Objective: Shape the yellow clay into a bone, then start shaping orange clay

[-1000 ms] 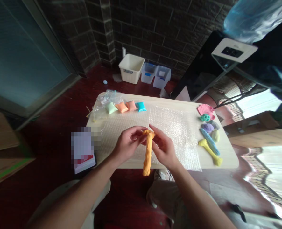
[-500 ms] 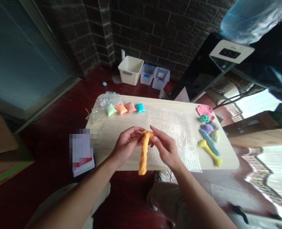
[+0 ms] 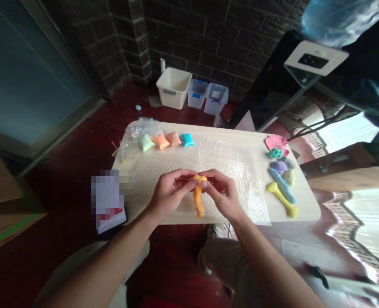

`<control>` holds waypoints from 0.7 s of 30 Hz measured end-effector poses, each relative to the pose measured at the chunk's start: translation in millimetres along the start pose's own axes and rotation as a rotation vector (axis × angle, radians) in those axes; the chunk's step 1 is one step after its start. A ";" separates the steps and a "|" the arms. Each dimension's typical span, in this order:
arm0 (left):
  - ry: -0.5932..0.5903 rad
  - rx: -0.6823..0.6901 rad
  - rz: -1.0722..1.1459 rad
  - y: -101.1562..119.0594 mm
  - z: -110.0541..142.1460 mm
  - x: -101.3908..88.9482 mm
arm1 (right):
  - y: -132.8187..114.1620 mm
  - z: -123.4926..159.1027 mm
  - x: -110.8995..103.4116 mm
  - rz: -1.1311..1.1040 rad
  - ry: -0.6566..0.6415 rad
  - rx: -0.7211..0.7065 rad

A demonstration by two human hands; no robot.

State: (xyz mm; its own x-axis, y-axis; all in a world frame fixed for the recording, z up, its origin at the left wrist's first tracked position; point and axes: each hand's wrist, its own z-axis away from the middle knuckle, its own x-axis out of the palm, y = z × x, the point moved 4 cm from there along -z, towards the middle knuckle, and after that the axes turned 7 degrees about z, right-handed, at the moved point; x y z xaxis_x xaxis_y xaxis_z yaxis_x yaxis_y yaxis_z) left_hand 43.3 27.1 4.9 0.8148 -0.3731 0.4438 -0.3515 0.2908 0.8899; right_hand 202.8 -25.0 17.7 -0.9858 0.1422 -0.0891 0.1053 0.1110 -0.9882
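Note:
Between both hands, above the near part of the table, is a piece of orange modelling clay (image 3: 198, 203) with a wide upper end and a stem hanging down. My left hand (image 3: 172, 191) pinches the wide end from the left, thumb on top. From the right, my right hand (image 3: 221, 192) grips the same end, its thumb pressed on the clay. The fingers hide the clay's underside. Below lies a sheet of bubble wrap (image 3: 231, 160) on the pale table (image 3: 300, 205).
Green, orange, pink and blue packets (image 3: 187, 140) lie at the back left beside a clear plastic bag (image 3: 144, 127). Along the right are shaped clay pieces, among them a yellow bone shape (image 3: 282, 199), a blue roll (image 3: 282, 185) and a pink piece (image 3: 276, 144). Bins (image 3: 174, 87) stand beyond.
The clay's stem has swung away from me and looks shorter. Both thumbs now press on its wide end, and my right hand has shifted its grip.

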 end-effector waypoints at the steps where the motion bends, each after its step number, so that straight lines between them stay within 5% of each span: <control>1: -0.009 0.016 -0.012 0.0 0.5 0.1 | -0.3 -0.1 0.5 -0.003 0.007 0.000; 21: -0.071 0.098 -0.166 5.0 5.9 3.8 | 1.9 -1.3 3.4 -0.071 0.046 0.100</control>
